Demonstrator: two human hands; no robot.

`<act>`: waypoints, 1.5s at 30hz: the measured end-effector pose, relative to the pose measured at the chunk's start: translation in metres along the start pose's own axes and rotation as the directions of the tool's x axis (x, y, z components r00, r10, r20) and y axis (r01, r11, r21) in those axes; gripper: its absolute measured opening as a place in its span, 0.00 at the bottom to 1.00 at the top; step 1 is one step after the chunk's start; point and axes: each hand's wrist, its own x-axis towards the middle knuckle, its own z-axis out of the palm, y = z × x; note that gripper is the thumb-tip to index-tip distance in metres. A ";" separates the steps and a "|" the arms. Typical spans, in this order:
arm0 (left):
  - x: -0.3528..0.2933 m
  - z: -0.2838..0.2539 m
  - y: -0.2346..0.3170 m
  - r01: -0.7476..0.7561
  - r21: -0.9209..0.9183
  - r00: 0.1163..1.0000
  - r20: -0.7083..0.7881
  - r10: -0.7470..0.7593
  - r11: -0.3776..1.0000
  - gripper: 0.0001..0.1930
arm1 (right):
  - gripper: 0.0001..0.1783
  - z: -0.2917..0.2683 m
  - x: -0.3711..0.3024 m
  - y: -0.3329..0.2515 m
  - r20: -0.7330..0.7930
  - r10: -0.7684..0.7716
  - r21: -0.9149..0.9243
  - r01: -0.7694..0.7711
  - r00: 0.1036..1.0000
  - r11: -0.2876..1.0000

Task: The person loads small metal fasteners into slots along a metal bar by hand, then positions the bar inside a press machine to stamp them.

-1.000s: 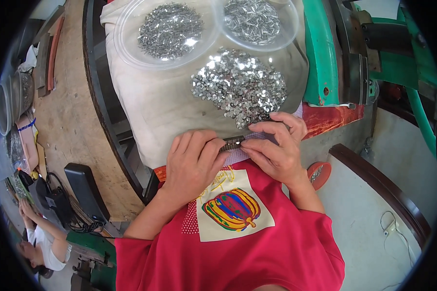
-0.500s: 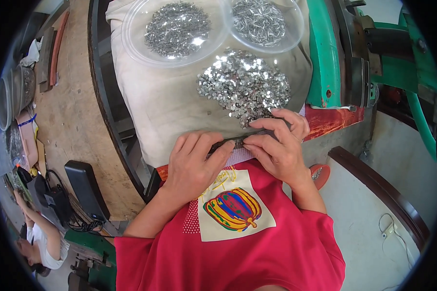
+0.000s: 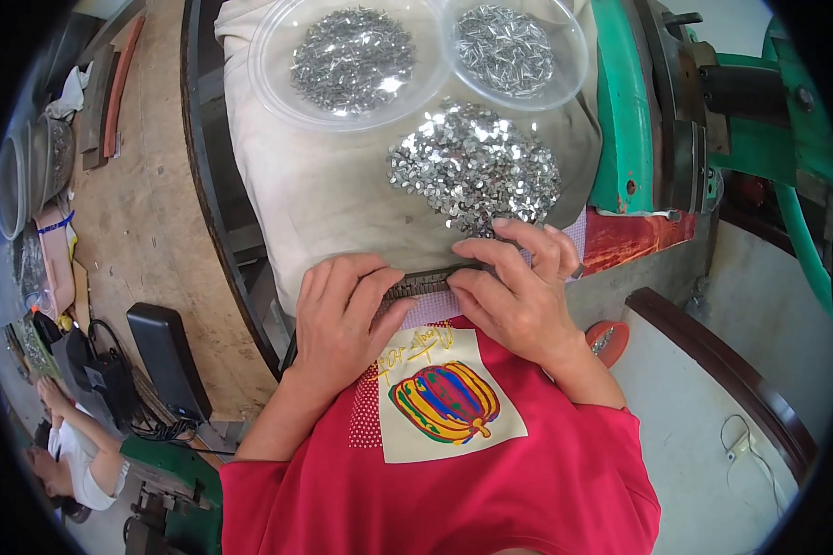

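**Dark strip (image 3: pixel 419 283) spans from left hand (image 3: pixel 336 310) to right hand (image 3: pixel 525 291)**

Yellow script lettering (image 3: pixel 426 349) marks the cream patch (image 3: pixel 509 421) on the wearer's red shirt (image 3: pixel 435 504), above a pumpkin picture (image 3: pixel 444 400) striped in yellow, red and blue.

Two clear, round plastic containers stand side by side on a pale cloth (image 3: pixel 292 185). The wider container (image 3: pixel 273 79) holds a heap of small silvery pieces (image 3: pixel 354 60); the smaller container (image 3: pixel 567 67), to its right, holds slender silvery pins (image 3: pixel 504 48). Below them a loose pile of shiny, flat silvery bits (image 3: pixel 477 166) lies directly on the cloth. An orange-red bowl (image 3: pixel 617 347) at lower right, partly behind the right forearm, has some metallic bits in it. At far left, greyish tubs (image 3: pixel 14 190) sit near the edge of a wooden surface (image 3: pixel 148 231); what they hold is too distorted to tell.

The dark strip, ridged along its length, lies level just below the pile, close in front of the shirt. The hands are apart from each other, each clamped on one end of it: the left hand pinches the left end between thumb and fingers, the right hand the other, with its raised fingers near the pile's lower edge.
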 end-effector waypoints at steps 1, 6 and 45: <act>0.000 0.000 0.000 0.007 -0.004 1.000 0.001 -0.007 1.000 0.20 | 0.09 0.000 0.001 0.000 -0.001 -0.003 -0.001 0.003 1.000 1.000; -0.002 -0.003 -0.002 0.022 -0.023 1.000 0.005 -0.022 0.999 0.19 | 0.09 -0.012 0.013 0.005 0.133 0.160 0.307 -0.194 0.978 0.932; 0.008 0.010 0.001 0.004 -0.091 1.000 0.012 -0.003 0.996 0.12 | 0.08 -0.007 0.009 0.007 0.103 -0.017 0.119 0.004 0.995 0.993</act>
